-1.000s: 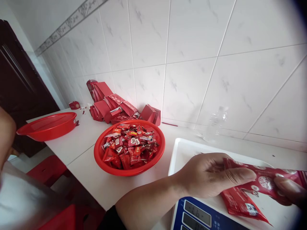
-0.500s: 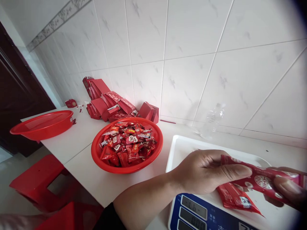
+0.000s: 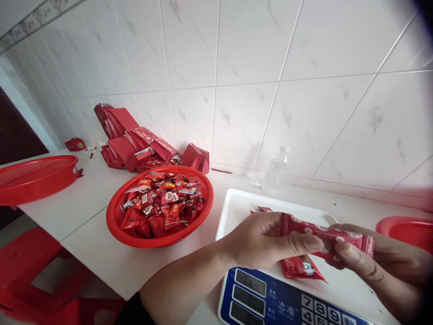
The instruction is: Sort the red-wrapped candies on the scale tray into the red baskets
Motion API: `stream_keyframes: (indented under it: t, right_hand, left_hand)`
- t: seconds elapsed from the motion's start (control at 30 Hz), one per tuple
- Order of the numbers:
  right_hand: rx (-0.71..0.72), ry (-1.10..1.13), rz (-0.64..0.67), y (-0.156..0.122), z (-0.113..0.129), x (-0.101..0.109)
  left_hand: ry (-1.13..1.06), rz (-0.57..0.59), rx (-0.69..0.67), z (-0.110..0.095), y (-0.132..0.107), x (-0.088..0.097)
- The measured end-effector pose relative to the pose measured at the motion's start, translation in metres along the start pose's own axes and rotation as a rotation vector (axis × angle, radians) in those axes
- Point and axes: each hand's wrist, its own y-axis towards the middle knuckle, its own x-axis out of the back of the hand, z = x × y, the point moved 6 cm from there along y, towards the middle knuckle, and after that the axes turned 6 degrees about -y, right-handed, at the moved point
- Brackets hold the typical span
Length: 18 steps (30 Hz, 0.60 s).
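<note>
In both hands, above a kitchen-type scale [image 3: 270, 295], is a small red candy packet [image 3: 299, 227] with pale round prints. My left hand [image 3: 267, 241] pinches its left end with the thumb on top. My right hand [image 3: 379, 264] grips the other end, thumb on the near side and fingers behind. The wrapper is creased between the thumbs; whether it is torn I cannot tell. Below the hands, another red packet [image 3: 299, 267] lies on the scale's white tray [image 3: 233, 210]. More red wrapping shows on the tray behind my left wrist.
A red basket [image 3: 117, 230] full of wrapped candies stands left of the scale. Red folded boxes [image 3: 125, 149] lean by the tiled wall. A clear bottle [image 3: 275, 169] is behind the tray. Other red baskets sit at far left and right. Red stools [image 3: 27, 257] stand below the table edge.
The view has turned right, so the table things sit further left and a red basket shows at the right. Both hands still hold the packet, now more creased between the thumbs.
</note>
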Motion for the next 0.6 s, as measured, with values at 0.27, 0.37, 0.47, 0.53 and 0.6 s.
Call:
stream_keyframes:
  t: [0.27, 0.37, 0.47, 0.53, 0.6]
  right_hand:
    - [0.058, 0.055, 0.075, 0.002, 0.017, -0.009]
    - [0.042, 0.121, -0.025, 0.003, 0.022, -0.001]
    - [0.050, 0.256, -0.275, 0.001, 0.021, 0.019]
    - [0.074, 0.333, -0.404, -0.001, 0.020, 0.031]
    - [0.094, 0.381, -0.446, -0.003, 0.020, 0.038]
  left_hand:
    - [0.038, 0.034, -0.029, -0.004, -0.001, -0.009]
    - [0.036, -0.068, -0.059, -0.007, -0.003, -0.002]
    - [0.152, -0.252, -0.136, -0.018, -0.007, 0.011]
    - [0.304, -0.263, -0.103, -0.020, -0.007, 0.014]
    - [0.518, -0.145, -0.057, -0.017, -0.005, 0.009]
